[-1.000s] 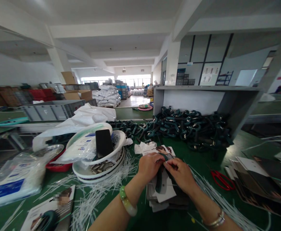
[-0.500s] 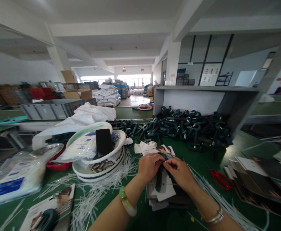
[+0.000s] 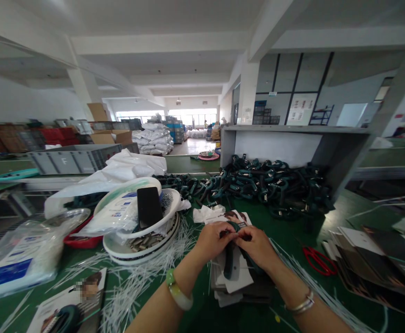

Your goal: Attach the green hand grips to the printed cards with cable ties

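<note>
A dark green hand tool with curved handles (image 3: 228, 262) lies over a stack of printed cards (image 3: 240, 282) in front of me; its working end is hidden by my fingers. My left hand (image 3: 216, 239) is closed on the upper part of this tool, thumb and fingers pinched together. Against it, my right hand (image 3: 253, 245) pinches at the same spot, fingertips almost meeting the left ones. Whether a thin strip is between the right fingertips is too small to tell. Many similar dark green tools (image 3: 268, 185) are heaped just beyond.
A grey bin on its side (image 3: 348, 157) stands behind the heap. White plastic strips (image 3: 136, 282) lie scattered left and right. Red-handled scissors (image 3: 318, 260) and more cards (image 3: 379, 273) are at right. Left are white bowls (image 3: 119, 254), a black phone (image 3: 149, 207) and a carded tool (image 3: 67, 319).
My hands stay at the same place on the tool, with the right fingers shifted slightly left and more curled. The view has moved a little.
</note>
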`<state>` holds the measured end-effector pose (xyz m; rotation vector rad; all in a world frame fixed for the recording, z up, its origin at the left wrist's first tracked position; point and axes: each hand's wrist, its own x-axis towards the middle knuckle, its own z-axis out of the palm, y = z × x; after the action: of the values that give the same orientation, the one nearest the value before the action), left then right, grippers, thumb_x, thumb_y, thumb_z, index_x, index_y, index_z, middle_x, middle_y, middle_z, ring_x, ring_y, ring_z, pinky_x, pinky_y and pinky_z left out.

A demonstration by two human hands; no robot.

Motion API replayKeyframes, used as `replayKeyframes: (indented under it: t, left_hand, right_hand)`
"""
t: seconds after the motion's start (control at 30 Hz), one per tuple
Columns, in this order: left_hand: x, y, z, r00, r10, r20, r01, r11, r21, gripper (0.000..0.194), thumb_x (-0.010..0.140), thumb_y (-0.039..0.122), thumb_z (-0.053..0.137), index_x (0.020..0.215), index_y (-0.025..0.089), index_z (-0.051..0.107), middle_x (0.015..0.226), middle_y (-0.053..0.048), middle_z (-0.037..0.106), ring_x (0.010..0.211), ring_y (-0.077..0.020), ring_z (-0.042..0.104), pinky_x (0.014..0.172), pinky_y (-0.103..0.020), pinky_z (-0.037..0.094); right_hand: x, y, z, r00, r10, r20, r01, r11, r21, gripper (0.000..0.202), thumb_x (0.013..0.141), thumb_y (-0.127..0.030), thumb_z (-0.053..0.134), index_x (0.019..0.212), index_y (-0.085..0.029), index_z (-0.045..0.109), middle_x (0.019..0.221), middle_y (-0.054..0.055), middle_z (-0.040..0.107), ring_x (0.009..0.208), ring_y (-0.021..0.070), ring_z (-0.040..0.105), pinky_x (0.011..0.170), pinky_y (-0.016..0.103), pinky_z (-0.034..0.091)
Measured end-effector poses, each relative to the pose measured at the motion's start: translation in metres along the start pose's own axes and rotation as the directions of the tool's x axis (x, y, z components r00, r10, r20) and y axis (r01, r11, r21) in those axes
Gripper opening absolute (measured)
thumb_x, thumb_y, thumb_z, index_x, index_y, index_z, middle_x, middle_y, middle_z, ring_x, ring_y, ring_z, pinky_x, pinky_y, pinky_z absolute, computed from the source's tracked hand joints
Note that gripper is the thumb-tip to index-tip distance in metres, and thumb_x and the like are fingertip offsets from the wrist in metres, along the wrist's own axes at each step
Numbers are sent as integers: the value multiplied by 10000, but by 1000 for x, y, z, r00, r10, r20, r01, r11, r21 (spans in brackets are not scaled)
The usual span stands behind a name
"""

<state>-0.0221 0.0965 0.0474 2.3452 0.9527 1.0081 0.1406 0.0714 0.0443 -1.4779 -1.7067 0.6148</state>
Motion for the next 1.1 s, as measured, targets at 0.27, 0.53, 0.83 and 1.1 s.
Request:
replayKeyframes:
  t: [0.27, 0.53, 0.83, 1.1]
  left_hand:
    - [-1, 15, 12, 963, 174, -208, -147, 980, 137, 114, 840, 159, 419, 837, 168, 533, 1014, -101, 494, 1000, -211, 476, 878, -365, 421]
    - [-13, 30, 10, 944, 213, -253, -193, 976, 102, 151, 861, 185, 392, 811, 168, 533, 990, -102, 510, 991, -206, 470, 895, -361, 398]
    - [-30, 22, 11, 933, -344, -107, 358, 916, 180, 284, 773, 295, 547, 1047, 239, 599, 1106, -71, 569, 1024, -253, 524, 891, -397, 416]
    - [-25, 26, 23, 903, -404, -147, 422, 897, 133, 257, 828, 336, 479, 1013, 277, 648, 1113, -49, 592, 1029, -245, 534, 897, -385, 419]
  right_hand:
    - [-7, -1, -1, 961, -255, -105, 258, 966, 16, 131, 748, -263, 545, 760, -198, 658, 827, 42, 601, 748, 161, 546, 682, 270, 442]
    - [-1, -14, -7, 947, -298, 123, 322, 893, -314, 190, 748, -157, 507, 851, -202, 660, 1015, 88, 616, 961, 223, 567, 799, 338, 435]
    - [-11, -11, -7, 891, -446, 86, 448, 833, -325, 211, 863, -249, 466, 817, -206, 668, 873, 55, 675, 900, 194, 583, 828, 332, 423]
    - [-43, -20, -17, 861, -435, 263, 501, 637, -586, 175, 826, -185, 506, 787, -221, 673, 815, 56, 649, 849, 202, 562, 702, 285, 425]
